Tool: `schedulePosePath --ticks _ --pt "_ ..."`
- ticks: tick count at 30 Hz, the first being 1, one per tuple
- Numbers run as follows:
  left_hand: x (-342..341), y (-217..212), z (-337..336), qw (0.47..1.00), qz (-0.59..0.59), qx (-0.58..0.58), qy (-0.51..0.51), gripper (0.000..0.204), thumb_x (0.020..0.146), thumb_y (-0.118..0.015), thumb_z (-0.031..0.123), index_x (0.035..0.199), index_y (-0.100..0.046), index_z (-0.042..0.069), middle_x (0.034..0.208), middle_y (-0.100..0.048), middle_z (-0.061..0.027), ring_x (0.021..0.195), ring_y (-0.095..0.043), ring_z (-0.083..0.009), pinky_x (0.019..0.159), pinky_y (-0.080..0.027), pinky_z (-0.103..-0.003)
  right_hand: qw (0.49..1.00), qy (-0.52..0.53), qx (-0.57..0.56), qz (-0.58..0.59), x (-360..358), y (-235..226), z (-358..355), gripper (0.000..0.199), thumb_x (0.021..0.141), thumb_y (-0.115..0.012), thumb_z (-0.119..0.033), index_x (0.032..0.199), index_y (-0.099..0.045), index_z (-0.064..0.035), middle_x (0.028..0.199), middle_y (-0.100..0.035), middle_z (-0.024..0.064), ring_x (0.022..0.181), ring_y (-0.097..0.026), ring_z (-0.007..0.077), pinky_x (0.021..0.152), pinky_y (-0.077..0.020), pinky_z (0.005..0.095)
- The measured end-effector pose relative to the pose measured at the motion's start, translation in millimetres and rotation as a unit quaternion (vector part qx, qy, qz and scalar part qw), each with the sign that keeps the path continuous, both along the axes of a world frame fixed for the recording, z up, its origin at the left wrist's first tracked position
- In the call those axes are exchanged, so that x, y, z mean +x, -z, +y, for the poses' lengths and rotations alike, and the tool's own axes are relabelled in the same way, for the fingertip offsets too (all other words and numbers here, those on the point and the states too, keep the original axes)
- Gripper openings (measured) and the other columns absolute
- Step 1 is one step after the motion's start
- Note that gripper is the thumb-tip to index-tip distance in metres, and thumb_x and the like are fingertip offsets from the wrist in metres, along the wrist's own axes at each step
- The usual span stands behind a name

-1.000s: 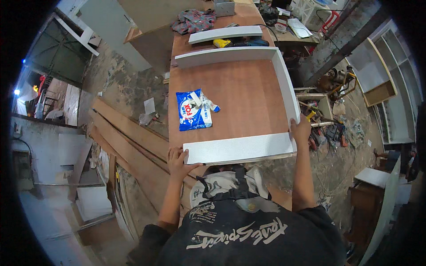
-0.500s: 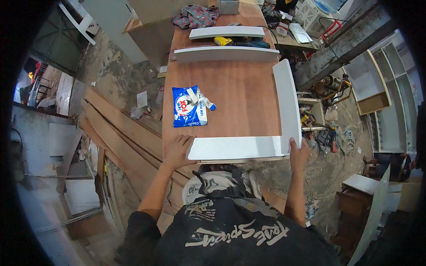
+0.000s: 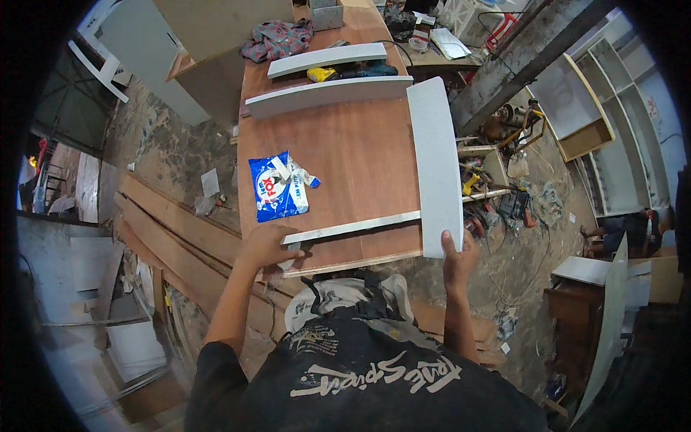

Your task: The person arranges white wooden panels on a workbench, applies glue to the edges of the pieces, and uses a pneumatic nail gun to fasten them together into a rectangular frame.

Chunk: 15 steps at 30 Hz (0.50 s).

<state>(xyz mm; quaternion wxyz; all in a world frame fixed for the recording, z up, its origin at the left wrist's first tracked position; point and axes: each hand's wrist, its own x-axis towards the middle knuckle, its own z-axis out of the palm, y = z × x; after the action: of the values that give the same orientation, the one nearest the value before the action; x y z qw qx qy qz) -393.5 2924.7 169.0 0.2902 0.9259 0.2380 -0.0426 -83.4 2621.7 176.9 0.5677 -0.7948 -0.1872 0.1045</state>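
My near white panel [image 3: 350, 227], lying flat a second ago, now stands on its long edge across the near end of the tabletop [image 3: 360, 155], so I judge the frame is going upright. My left hand [image 3: 268, 246] grips its left end; my right hand [image 3: 456, 258] clasps the near end of the right white panel [image 3: 437, 162], which lies flat. I count four white panels: these two and two at the far end, plus one blue packet [image 3: 277, 187] left of centre.
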Motion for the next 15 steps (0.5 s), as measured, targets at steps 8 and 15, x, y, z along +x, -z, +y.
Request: schedulePosePath --ticks 8,15 --pt "-12 10 4 0.996 -0.085 0.024 -0.014 0.054 0.071 -0.082 0.049 0.111 -0.075 0.013 0.105 -0.074 -0.0108 0.1 -0.068 -0.0303 0.085 -0.052 -0.042 0.997 -0.033 -0.004 0.063 -27 -18 -8 0.031 0.091 -0.072 -0.02 0.11 -0.069 0.0038 0.1 -0.068 0.0092 0.092 -0.06 0.017 0.084 -0.0477 0.0337" --pt "11 -43 -43 0.897 -0.297 -0.209 -0.251 0.08 0.074 -0.078 0.06 0.133 -0.059 0.009 0.132 -0.062 -0.0101 0.122 -0.058 -0.0269 0.105 -0.041 -0.042 0.978 -0.177 -0.088 0.073 -58 -67 12 0.029 0.089 -0.075 -0.016 0.111 -0.069 0.0025 0.102 -0.068 0.0068 0.092 -0.06 0.0139 0.082 -0.049 0.0315"
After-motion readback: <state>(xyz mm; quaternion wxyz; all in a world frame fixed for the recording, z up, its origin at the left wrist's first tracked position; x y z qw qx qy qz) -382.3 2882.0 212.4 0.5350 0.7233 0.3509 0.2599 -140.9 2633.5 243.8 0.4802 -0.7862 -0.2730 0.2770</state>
